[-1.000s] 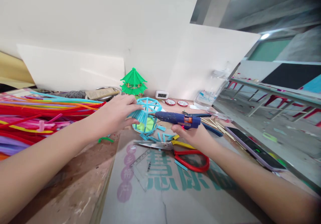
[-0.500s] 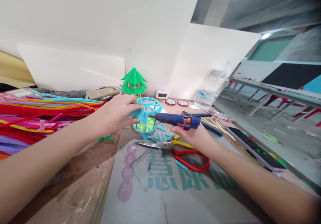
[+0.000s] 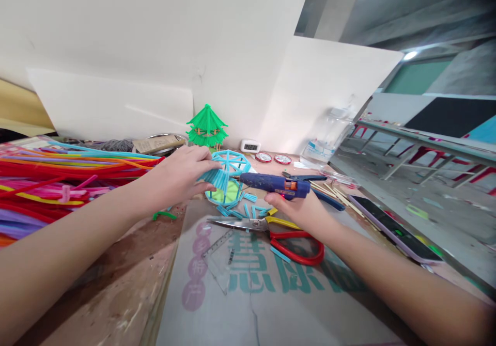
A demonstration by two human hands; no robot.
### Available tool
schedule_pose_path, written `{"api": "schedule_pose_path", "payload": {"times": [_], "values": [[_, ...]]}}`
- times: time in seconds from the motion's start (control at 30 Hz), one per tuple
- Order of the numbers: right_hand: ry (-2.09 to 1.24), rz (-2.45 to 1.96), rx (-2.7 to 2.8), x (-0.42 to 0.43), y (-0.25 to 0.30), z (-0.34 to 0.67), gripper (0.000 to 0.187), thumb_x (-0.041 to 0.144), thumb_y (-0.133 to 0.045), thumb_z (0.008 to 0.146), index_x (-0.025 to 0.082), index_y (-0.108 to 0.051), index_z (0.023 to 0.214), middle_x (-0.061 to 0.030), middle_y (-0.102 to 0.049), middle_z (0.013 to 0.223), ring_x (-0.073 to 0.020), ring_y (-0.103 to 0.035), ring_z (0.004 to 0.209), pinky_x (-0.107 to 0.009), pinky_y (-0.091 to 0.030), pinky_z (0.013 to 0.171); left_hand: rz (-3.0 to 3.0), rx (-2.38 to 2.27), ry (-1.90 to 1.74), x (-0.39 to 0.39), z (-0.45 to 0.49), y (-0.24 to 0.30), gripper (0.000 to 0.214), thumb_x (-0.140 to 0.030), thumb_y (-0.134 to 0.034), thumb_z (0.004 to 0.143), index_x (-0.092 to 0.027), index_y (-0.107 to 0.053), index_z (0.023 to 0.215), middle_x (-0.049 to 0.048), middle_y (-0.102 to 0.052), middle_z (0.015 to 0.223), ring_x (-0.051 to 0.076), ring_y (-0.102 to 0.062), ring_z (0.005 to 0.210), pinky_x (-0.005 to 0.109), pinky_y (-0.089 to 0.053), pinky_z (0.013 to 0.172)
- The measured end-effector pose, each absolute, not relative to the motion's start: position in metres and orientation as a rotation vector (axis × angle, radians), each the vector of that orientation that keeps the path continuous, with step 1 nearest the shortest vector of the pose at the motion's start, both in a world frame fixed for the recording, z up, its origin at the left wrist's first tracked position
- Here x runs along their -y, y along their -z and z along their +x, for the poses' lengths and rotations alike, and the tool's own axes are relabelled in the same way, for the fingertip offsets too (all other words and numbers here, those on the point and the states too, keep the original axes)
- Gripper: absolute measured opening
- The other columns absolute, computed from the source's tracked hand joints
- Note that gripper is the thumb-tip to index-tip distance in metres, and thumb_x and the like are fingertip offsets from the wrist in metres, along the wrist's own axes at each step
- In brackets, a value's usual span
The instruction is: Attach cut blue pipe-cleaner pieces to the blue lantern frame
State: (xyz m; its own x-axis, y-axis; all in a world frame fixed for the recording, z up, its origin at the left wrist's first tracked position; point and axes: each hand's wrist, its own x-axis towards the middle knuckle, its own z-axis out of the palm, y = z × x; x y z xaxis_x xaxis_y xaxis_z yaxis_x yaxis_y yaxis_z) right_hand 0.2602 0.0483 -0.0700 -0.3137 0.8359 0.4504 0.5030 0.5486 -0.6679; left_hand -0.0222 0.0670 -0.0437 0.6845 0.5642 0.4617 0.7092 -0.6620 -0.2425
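My left hand (image 3: 190, 174) pinches a ribbed light-blue pipe-cleaner panel (image 3: 217, 179) between thumb and fingers. Just behind and beside it is a light-blue pipe-cleaner frame (image 3: 242, 166) with spokes, above a round green base (image 3: 225, 193). Whether panel and frame are joined, I cannot tell. In my right hand (image 3: 298, 209) is a dark blue glue gun (image 3: 267, 183), its nozzle pointing left, at or very near the panel's right edge. Short light-blue pieces (image 3: 251, 210) lie below the frame. Red-and-yellow-handled scissors (image 3: 271, 225) rest in front of them.
Bundles of coloured pipe cleaners (image 3: 65, 175) cover the left. A green tree-shaped model (image 3: 207, 125) and a small digital clock (image 3: 250, 145) stand along the wall. To the right are pliers (image 3: 329, 200), thin sticks (image 3: 344, 197), a phone (image 3: 395, 227) and a plastic bottle (image 3: 320, 138).
The glue gun and my right hand have shifted very slightly to the right. My left hand and the blue panel look unmoved.
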Motion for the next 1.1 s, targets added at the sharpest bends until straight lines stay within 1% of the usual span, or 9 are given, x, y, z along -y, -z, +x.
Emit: {"api": "schedule_pose_path", "payload": {"times": [0.13, 0.2, 0.3, 0.43, 0.63, 0.73, 0.83, 0.97, 1.1], "values": [[-0.599, -1.061, 2.035, -0.0466, 0.0692, 0.2625, 0.031, 0.048, -0.058, 0.085, 0.020, -0.068, 0.094, -0.0042, -0.074, 0.086, -0.0219, -0.069, 0.078, -0.033, -0.057, 0.071, -2.480, 0.998, 0.502, -0.0664, -0.0213, 0.0435, 0.034, -0.036, -0.065, 0.083, -0.018, -0.063, 0.112, 0.0072, -0.058, 0.097, 0.024, -0.054, 0.092, 0.034, -0.042, 0.078], [-0.610, -1.044, 2.032, -0.0459, 0.0687, 0.2624, 0.030, 0.048, -0.057, 0.086, 0.020, -0.068, 0.092, -0.0045, -0.074, 0.086, -0.0215, -0.069, 0.080, -0.033, -0.056, 0.073, -2.483, 0.995, 0.502, -0.0663, -0.0213, 0.0435, 0.034, -0.035, -0.066, 0.083, -0.017, -0.063, 0.112, 0.0073, -0.058, 0.097, 0.023, -0.054, 0.092, 0.033, -0.042, 0.079], [-0.590, -1.023, 2.018, -0.0447, 0.0679, 0.2613, 0.028, 0.047, -0.058, 0.086, 0.021, -0.067, 0.089, -0.0047, -0.073, 0.088, -0.0213, -0.068, 0.083, -0.033, -0.055, 0.074, -2.487, 0.993, 0.517, -0.0660, -0.0214, 0.0435, 0.034, -0.034, -0.066, 0.083, -0.017, -0.064, 0.112, 0.0075, -0.058, 0.096, 0.023, -0.054, 0.092, 0.033, -0.042, 0.078], [-0.620, -1.009, 2.005, -0.0441, 0.0679, 0.2603, 0.029, 0.047, -0.056, 0.087, 0.020, -0.066, 0.084, -0.0051, -0.072, 0.085, -0.0203, -0.067, 0.078, -0.032, -0.055, 0.070, -2.482, 0.999, 0.520, -0.0655, -0.0207, 0.0431, 0.034, -0.034, -0.067, 0.082, -0.016, -0.064, 0.111, 0.0073, -0.058, 0.095, 0.023, -0.054, 0.090, 0.033, -0.042, 0.077], [-0.532, -1.030, 1.980, -0.0452, 0.0691, 0.2597, 0.024, 0.043, -0.060, 0.084, 0.020, -0.066, 0.088, -0.0032, -0.072, 0.084, -0.0203, -0.067, 0.078, -0.032, -0.055, 0.072, -2.479, 1.001, 0.505, -0.0655, -0.0206, 0.0434, 0.034, -0.035, -0.067, 0.083, -0.017, -0.063, 0.111, 0.0066, -0.058, 0.096, 0.022, -0.053, 0.091, 0.033, -0.042, 0.079], [-0.512, -1.004, 1.963, -0.0446, 0.0681, 0.2577, 0.022, 0.041, -0.060, 0.083, 0.020, -0.065, 0.086, -0.0036, -0.072, 0.084, -0.0203, -0.067, 0.078, -0.032, -0.055, 0.072, -2.474, 0.995, 0.507, -0.0660, -0.0210, 0.0441, 0.034, -0.035, -0.066, 0.083, -0.017, -0.063, 0.111, 0.0065, -0.057, 0.096, 0.022, -0.053, 0.091, 0.033, -0.042, 0.080], [-0.550, -1.010, 1.966, -0.0447, 0.0677, 0.2570, 0.023, 0.042, -0.059, 0.084, 0.020, -0.064, 0.082, -0.0039, -0.071, 0.081, -0.0206, -0.067, 0.077, -0.033, -0.055, 0.073, -2.479, 0.989, 0.511, -0.0662, -0.0212, 0.0443, 0.033, -0.036, -0.065, 0.084, -0.017, -0.063, 0.111, 0.0070, -0.058, 0.097, 0.022, -0.053, 0.091, 0.034, -0.042, 0.080], [-0.615, -1.011, 2.002, -0.0460, 0.0684, 0.2583, 0.026, 0.044, -0.058, 0.084, 0.020, -0.064, 0.082, -0.0040, -0.071, 0.080, -0.0213, -0.067, 0.080, -0.034, -0.054, 0.077, -2.481, 0.993, 0.506, -0.0665, -0.0214, 0.0443, 0.032, -0.034, -0.063, 0.085, -0.017, -0.063, 0.111, 0.0076, -0.058, 0.097, 0.022, -0.054, 0.091, 0.034, -0.043, 0.079], [-0.599, -1.006, 1.986, -0.0459, 0.0683, 0.2572, 0.023, 0.041, -0.058, 0.083, 0.019, -0.064, 0.082, -0.0038, -0.071, 0.076, -0.0199, -0.067, 0.072, -0.032, -0.055, 0.069, -2.482, 0.987, 0.519, -0.0676, -0.0219, 0.0452, 0.034, -0.037, -0.064, 0.084, -0.017, -0.064, 0.112, 0.0073, -0.058, 0.097, 0.023, -0.054, 0.092, 0.034, -0.043, 0.080]]}}
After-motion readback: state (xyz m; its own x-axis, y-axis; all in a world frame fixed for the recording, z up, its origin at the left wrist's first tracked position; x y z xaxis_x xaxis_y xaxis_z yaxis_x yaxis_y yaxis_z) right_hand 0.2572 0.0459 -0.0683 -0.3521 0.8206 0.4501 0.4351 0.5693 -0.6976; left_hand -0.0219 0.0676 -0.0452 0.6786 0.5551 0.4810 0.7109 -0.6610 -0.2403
